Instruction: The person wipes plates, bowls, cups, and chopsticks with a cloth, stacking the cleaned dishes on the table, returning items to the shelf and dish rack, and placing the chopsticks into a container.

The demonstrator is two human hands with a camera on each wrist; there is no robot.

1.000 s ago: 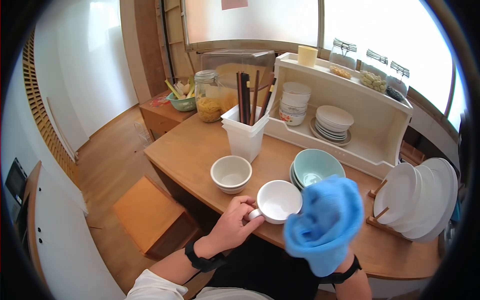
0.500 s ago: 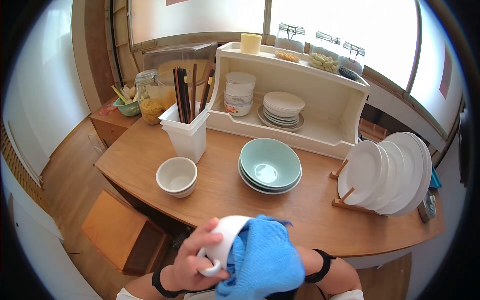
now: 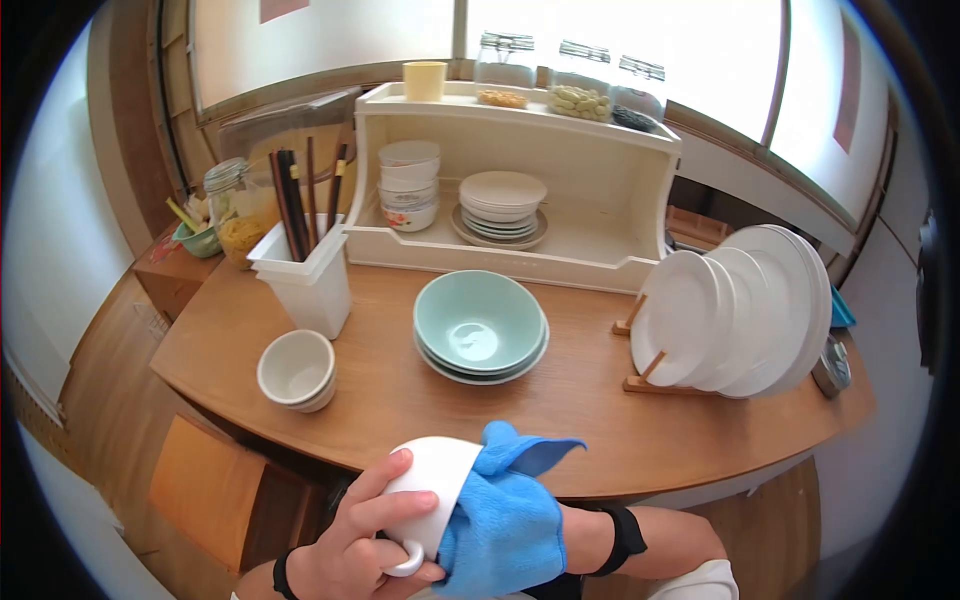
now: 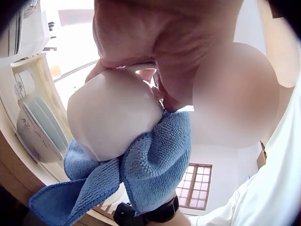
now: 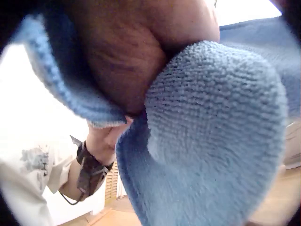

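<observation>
A white mug (image 3: 438, 478) is tipped on its side above the front edge of the table, its mouth towards the right. My left hand (image 3: 365, 530) grips it from the left, fingers spread along its outer wall by the handle (image 3: 408, 560). A blue cloth (image 3: 505, 535) is stuffed into the mug's mouth and drapes out of it. My right hand (image 5: 136, 56) holds the cloth, bunched about the palm; its fingertips are hidden by the fabric. In the left wrist view the mug's rounded base (image 4: 113, 113) faces the camera.
Stacked pale green bowls (image 3: 475, 325) stand mid-table, small cream bowls (image 3: 297, 372) on the left. Behind those is a white chopstick holder (image 3: 305, 285). A shelf (image 3: 600, 220) with crockery lines the back; plates (image 3: 685, 325) stand in a wooden rack on the right.
My left hand has lifted the mug off the table and tilted it. The cloth in my right hand has gone into its mouth. The head view has swung right.
</observation>
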